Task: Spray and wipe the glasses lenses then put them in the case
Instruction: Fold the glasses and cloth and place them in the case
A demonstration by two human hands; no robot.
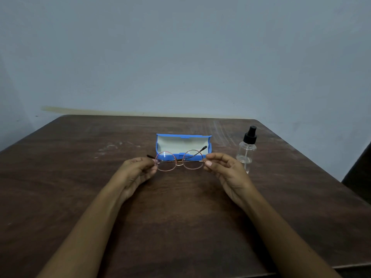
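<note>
Above the dark wooden table (80, 177), in front of the open blue case (182, 144), the left hand (136, 171) and right hand (224, 169) each pinch an outer edge of thin round wire-rimmed glasses (179, 160), which look light, bendable and safest held by the frame, not the lenses.

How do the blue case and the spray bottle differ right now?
The case is opaque blue; the bottle is clear with a black nozzle. The case lies low and open; the bottle stands upright. The case is behind the glasses; the bottle off to their right. Both rest on the table.
</note>
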